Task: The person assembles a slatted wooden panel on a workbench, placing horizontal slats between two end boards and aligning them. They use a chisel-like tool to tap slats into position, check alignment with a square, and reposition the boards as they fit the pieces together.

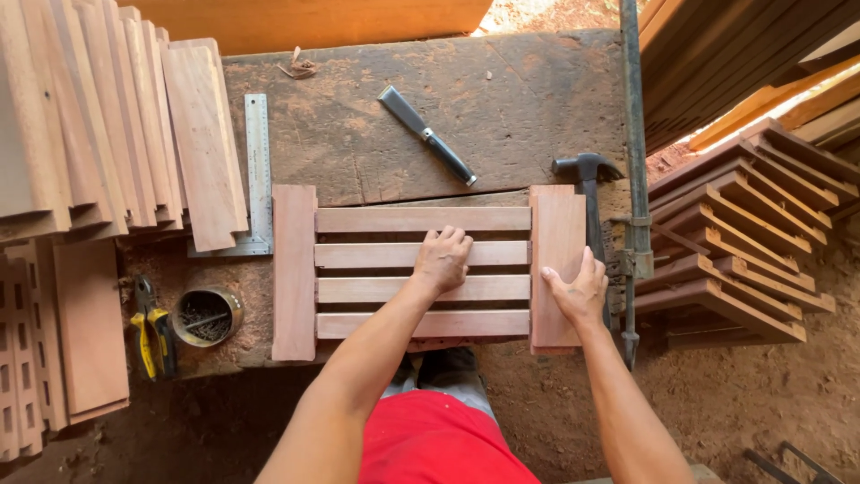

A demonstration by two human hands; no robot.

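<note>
From my remote seat I look straight down on a slatted wooden frame lying flat on a rough, cracked, dark-grey plank table. Four smooth reddish slats run crosswise between two broader upright end boards, with narrow gaps between them. My left hand rests knuckles-up on the second and third slats, its fingers curled loosely and pressing down, gripping nothing. My right hand lies flat on the right end board, thumb spread and palm pressed to the wood, also clasping nothing.

Just beside that board lies a dark steel claw hammer, its head at the board's top corner, its handle partly hidden by the hand. Further up the table a chisel with a broad metal blade and black handle lies on a slant. A steel try square sits to the left of the frame, touching a fanned stack of pale planks. Below it stand a round tin of nails and yellow-handled pliers on sawdust. Finished slatted pieces are stacked at right, on reddish dirt.
</note>
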